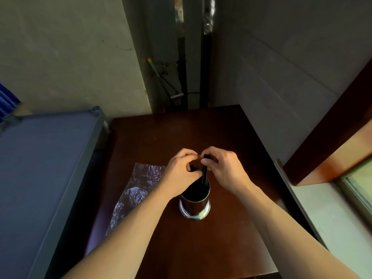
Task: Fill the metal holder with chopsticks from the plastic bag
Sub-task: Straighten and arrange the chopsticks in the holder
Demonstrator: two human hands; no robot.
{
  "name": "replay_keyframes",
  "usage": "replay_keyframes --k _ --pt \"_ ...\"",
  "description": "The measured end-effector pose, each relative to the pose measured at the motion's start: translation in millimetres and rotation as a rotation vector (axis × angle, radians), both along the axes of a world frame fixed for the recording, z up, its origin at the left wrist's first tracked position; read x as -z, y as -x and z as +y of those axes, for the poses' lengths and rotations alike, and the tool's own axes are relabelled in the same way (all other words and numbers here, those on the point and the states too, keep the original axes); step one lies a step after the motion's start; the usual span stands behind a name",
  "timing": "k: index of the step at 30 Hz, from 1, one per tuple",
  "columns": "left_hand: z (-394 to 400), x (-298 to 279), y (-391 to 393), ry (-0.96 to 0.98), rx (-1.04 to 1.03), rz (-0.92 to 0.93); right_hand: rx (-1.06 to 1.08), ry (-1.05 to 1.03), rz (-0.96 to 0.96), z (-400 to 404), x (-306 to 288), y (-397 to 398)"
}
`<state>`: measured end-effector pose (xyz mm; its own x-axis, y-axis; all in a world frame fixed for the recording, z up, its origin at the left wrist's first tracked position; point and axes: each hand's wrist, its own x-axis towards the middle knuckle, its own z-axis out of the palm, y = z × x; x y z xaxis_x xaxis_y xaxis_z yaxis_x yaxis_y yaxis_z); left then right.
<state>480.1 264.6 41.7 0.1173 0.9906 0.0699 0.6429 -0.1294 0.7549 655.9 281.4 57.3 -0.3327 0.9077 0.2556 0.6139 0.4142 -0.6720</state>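
Here, both hands met just above the metal holder point(194, 200), which stood upright on the dark brown table point(181, 137), near its middle. L hand point(180, 174) had fingers curled round a bunch of black chopsticks point(194, 168); only their top ends showed betw. thumb & fingers. R hand point(223, 170) pinched a few chopsticks point(205, 172) near their upper ends, w/ the lower ends going down into the holder's open mouth. The two hands were touching or nearly so at the fingertips; couldn't tell which. Holder inside looked dark, so how many sticks were in it couldn't be told. Holder wall had small slots & a shiny flared base.

The plastic bag point(138, 188) lay flat & crumpled on the table, left of the holder, partly under the L forearm, apart from the holder. A grey-blue shelf surface point(40, 168) stood beside the table on the left; a window ledge point(332, 208) was on the right.
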Motion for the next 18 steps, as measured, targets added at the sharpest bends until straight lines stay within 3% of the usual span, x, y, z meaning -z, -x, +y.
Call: replay_keyframes --k 4,8,13,18 --pt "4.1 -7.1 -10.4 0.122 0.02 -0.117 -0.012 -0.044 0.04 -4.8 -24.0 4.7" --pt "3.5 -10.3 -13.0 0.119 0.048 -0.154 -0.028 -0.087 0.072 -8.3 -38.9 10.3" --pt "6.1 -24.5 -0.6 0.107 0.035 -0.309 0.053 -0.002 0.31 -9.4 -38.6 2.7" --pt "12.6 -29.8 23.9 0.126 -0.103 -0.833 0.259 0.183 0.349 -17.6 -7.9 -11.7"
